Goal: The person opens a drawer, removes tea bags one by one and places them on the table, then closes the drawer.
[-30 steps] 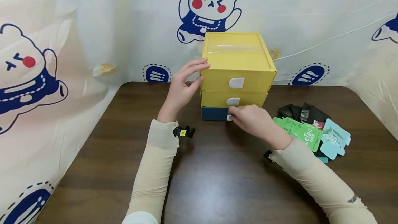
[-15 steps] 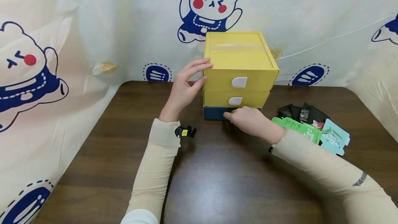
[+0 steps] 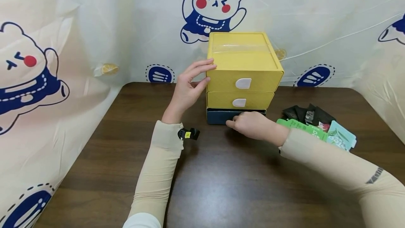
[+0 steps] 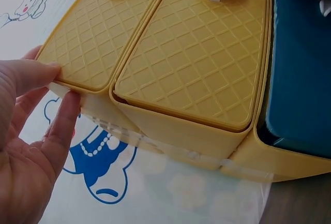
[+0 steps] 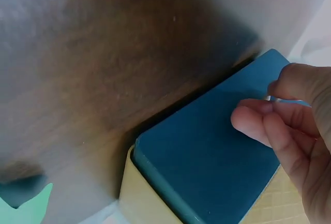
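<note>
A stacked drawer unit with two yellow drawer fronts and a blue bottom drawer stands at the back of the table. My left hand rests at its upper left front corner, fingertips on the top edge and thumb against the side. In the left wrist view, those fingers lie fairly straight along the corner. My right hand pinches the small white pull tab of the blue drawer between thumb and fingertips. That drawer sticks out a little past the yellow ones, with a dark gap along its top edge.
Right of the drawer unit lies a pile of black packets, a flattened green carton and a light blue carton. White pull tabs mark the yellow drawers. A printed cloth hangs behind the table.
The right hand has taken hold of the blue drawer's tab and drawn the drawer slightly forward. The drawer unit has shifted a little to the right. The left hand keeps its place on the corner.
</note>
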Action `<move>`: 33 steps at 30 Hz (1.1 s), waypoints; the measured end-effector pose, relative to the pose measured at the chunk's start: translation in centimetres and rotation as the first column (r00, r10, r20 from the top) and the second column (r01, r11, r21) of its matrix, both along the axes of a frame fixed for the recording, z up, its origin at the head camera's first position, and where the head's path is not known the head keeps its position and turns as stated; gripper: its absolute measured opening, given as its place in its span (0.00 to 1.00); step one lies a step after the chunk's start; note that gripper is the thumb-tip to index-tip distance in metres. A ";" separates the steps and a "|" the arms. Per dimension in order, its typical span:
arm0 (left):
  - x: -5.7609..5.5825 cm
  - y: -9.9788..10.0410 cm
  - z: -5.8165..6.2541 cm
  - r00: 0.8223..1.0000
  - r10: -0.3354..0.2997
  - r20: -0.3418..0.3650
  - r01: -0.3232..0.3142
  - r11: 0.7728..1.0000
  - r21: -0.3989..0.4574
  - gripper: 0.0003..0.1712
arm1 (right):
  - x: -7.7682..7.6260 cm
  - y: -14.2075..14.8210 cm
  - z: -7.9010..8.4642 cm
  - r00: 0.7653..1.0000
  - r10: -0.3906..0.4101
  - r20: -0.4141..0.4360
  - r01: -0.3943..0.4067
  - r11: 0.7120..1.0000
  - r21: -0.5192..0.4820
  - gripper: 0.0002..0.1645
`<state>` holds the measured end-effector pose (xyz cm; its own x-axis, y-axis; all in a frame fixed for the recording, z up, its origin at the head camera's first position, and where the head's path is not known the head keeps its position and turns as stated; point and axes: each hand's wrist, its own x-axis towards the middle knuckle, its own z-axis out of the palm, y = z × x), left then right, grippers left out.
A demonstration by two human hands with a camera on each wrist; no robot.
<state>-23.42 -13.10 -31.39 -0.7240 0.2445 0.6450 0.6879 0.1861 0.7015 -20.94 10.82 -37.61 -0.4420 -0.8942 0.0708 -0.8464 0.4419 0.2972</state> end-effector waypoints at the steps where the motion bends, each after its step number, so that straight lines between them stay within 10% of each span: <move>1: 0.0 0.0 0.0 1.000 -0.002 0.003 0.002 1.000 0.001 0.18 | 0.2 0.1 -0.1 1.000 0.016 -0.006 -0.016 1.000 0.003 0.08; 33: -0.2 0.0 -0.1 1.000 -0.021 -0.002 0.021 1.000 0.005 0.19 | 9.5 1.6 -0.7 0.934 0.275 -0.228 -0.283 0.959 0.001 0.15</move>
<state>-23.63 -13.06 -31.45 -0.7178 0.2561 0.6474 0.6926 0.1682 0.7014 -11.40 12.43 -38.29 -0.1445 -0.9750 0.1688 -0.8501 0.2096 0.4831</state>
